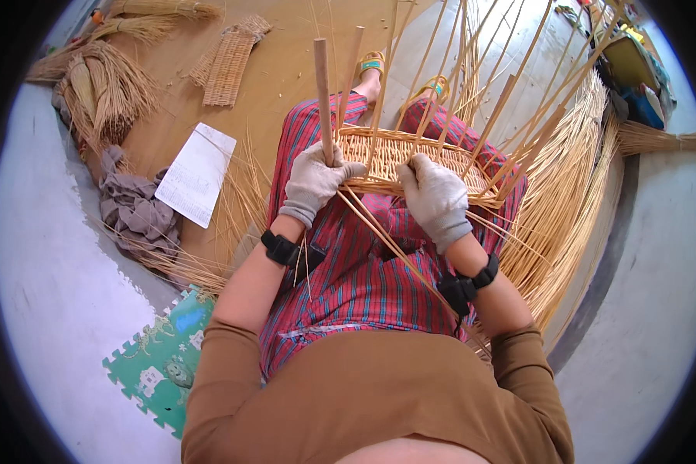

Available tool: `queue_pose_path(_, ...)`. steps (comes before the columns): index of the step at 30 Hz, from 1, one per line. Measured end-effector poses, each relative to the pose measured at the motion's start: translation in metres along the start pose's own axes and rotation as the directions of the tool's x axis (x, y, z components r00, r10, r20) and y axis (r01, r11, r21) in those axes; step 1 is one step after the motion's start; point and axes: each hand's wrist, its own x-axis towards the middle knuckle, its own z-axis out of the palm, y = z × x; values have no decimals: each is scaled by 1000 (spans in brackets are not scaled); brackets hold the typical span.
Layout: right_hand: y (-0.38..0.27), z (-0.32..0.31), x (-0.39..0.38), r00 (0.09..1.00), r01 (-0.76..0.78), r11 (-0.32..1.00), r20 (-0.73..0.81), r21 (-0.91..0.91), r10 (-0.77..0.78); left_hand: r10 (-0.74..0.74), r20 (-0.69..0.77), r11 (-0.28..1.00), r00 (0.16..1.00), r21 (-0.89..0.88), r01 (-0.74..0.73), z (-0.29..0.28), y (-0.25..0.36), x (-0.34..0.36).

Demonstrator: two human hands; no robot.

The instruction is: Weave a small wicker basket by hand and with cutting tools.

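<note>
A half-woven wicker basket (394,151) rests across my lap, its long stakes standing up and fanning outward. White work gloves cover both hands. At its near left corner, my left hand (317,182) closes round the edge beside a thick wooden stick (322,93), thumb pointing inward. My right hand (435,189) is closed at the middle of the near side, thumb and fingers pinched on a thin wicker strand; the fingertips are partly hidden. Loose wicker strands (387,238) trail from the near side down over my striped trousers.
A large heap of wicker rods (568,201) lies to the right. Bundled wicker (104,93), a woven piece (230,66), a white sheet (197,174) and a grey cloth (135,205) are on the left. A green foam mat (162,371) lies at lower left.
</note>
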Motion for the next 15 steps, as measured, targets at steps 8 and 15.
queue_pose_path(8,-15,-72,-55,749,339,940,591,47,-300,104,33,994,994,32,-105,-12,-17,5)
queue_pose_path(15,35,-70,-17,973,217,937,142,-274,-184,-93,334,988,938,-90,129,-36,-2,-2)
